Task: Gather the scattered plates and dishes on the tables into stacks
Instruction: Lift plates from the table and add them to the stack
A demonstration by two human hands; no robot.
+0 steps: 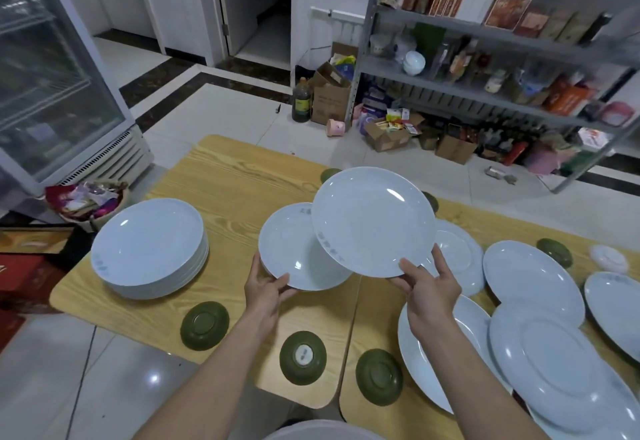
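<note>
Two white plates in hand, one held over the other

At mid-frame the right hand (431,289) grips the near rim of the upper plate (374,221), thumb on top, and holds it tilted over the right edge of the lower plate (294,252). The left hand (266,289) pinches that lower plate by its near rim, low over the tabletop (235,176) (resting or lifted, I cannot tell). The tall stack (149,245) sits at the left of the frame, nearer the left hand. Both forearms reach forward from the bottom edge.
</note>
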